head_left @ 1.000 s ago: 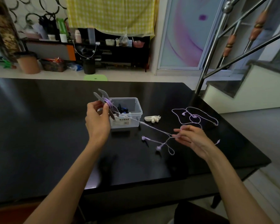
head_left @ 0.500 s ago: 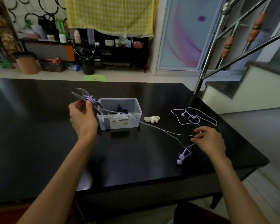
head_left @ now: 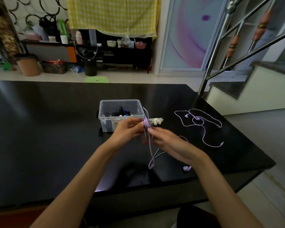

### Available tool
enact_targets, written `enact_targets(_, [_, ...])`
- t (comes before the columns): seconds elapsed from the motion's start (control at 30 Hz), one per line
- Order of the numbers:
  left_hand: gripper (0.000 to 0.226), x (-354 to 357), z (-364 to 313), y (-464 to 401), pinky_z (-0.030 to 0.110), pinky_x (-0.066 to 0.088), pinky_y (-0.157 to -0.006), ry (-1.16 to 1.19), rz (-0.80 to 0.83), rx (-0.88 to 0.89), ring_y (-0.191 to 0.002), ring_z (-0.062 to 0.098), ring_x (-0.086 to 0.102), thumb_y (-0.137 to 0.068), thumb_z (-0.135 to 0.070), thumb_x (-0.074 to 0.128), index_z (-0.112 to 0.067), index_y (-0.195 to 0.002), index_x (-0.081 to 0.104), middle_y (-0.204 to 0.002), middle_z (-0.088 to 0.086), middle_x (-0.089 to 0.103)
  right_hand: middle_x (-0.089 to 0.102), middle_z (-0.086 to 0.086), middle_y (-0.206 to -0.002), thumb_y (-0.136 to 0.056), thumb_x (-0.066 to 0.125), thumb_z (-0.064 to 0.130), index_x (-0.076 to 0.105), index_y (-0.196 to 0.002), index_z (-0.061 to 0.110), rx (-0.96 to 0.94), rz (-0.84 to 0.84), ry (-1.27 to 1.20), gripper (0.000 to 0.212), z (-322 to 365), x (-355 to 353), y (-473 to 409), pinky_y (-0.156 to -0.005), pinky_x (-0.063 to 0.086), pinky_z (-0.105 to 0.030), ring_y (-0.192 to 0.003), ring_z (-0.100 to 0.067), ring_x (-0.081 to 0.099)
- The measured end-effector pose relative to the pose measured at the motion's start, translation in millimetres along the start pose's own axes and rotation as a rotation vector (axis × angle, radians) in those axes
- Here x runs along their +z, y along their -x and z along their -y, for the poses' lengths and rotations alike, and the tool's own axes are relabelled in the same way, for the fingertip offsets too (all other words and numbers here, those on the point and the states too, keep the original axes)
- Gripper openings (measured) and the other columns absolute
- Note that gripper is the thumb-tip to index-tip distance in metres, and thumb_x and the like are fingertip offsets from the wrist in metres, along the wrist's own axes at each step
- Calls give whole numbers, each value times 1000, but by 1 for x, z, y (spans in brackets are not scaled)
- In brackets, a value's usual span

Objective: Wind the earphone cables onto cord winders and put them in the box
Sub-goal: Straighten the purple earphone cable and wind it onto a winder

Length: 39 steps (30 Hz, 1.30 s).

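Centrally, left hand grips winder; right hand pinches cable; one box; table edge near right.

A glossy black table fills the foreground on a pale tiled floor. Behind it, a yellow checked cloth hangs over a dark shelf unit against a wall with black ring patterns. A steel stair railing rises right, beside a purple-swirled sliding door.

Both forearms bare, no sleeves/rings; dark clothing at lap
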<state>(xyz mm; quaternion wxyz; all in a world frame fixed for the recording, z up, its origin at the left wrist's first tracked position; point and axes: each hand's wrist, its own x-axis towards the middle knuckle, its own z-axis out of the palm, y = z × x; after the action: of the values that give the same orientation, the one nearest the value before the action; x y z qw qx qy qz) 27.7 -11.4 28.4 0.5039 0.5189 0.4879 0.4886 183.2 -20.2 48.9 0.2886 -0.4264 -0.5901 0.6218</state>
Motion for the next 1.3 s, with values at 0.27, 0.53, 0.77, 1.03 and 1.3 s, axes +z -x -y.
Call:
enact_targets(0.27, [13,-1,12,-4,13,54,-64,-65,-132,-8,-71,2,65,-92,-8,57,-5,-104,62,-91,5,68,49,16,-43,-97,49,27,70,-95,16,73,-172,534,24,-9,-14,2,-50,32,-13,-46,2,44])
enact_targets(0.53, [16,-4,20,0,31,55,-85,-561,347,-104,-90,17,69,-84,-14,69,-12,-100,69,-97,7,73,71,2,-86,-84,66,37,74,-86,26,-33,-39,892,14,-9,-38,16,-83,52,-31,-82,-5,63])
enact_targets(0.77, [27,-10,4,13,27,53,-88,-431,725,-198,-96,16,66,-87,-14,64,-13,-114,67,-108,10,71,71,3,-72,-76,72,38,75,-78,22,-49,-28,670,17,-5,-64,29,-67,50,-27,-71,-11,64])
enact_targets(1.03, [30,-7,-8,16,23,52,-86,-44,607,-144,-106,17,65,-90,-18,54,-11,-118,63,-116,8,68,36,2,-61,-94,46,37,63,-83,16,6,20,390,29,-12,-60,27,-58,35,-16,-55,-6,34])
enact_targets(1.3, [27,9,1,12,12,51,-74,100,282,-108,-98,6,67,-96,-24,49,-13,-111,68,-104,-1,73,46,1,-65,-100,38,36,53,-84,3,-75,-188,564,39,-24,-38,4,-52,35,-18,-52,-1,41])
